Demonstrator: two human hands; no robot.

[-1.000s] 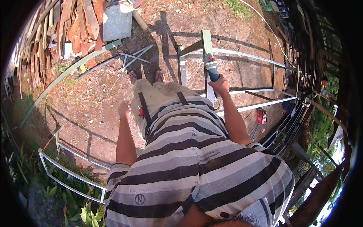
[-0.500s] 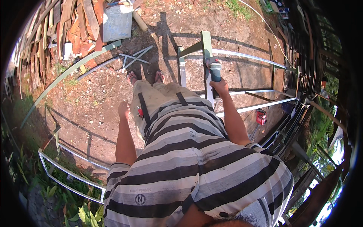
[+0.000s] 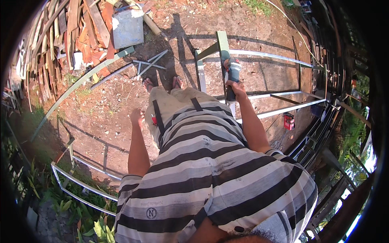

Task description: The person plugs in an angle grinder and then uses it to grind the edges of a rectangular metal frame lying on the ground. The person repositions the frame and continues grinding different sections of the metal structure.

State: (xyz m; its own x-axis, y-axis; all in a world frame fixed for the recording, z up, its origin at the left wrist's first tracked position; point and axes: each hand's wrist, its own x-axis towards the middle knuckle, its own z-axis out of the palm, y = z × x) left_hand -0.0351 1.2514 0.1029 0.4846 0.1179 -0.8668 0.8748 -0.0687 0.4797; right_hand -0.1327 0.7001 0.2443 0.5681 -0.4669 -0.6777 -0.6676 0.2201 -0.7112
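Note:
My right hand (image 3: 238, 89) is wrapped around the dark handle of a blue-grey angle grinder (image 3: 234, 73). The tool's head points away from me, close beside a pale green upright bar (image 3: 222, 43) of a metal frame. Whether its disc touches the bar cannot be made out. On the other side my left hand (image 3: 137, 116) hangs beside my trouser leg, holding nothing, its fingers loosely apart. A small red item (image 3: 154, 120) shows at the trouser pocket near it.
Silvery rails (image 3: 283, 111) of the frame stretch off to the right, near a red box (image 3: 288, 121). A wood pile (image 3: 87, 30) and a grey panel (image 3: 128, 30) lie at the far left. Crossed metal pieces (image 3: 150, 63) rest before my feet; another metal frame (image 3: 81, 184) stands lower left.
The grinder has come slightly away from the green bar and tilted a little to the right, still in my right hand. The whole view has shifted slightly.

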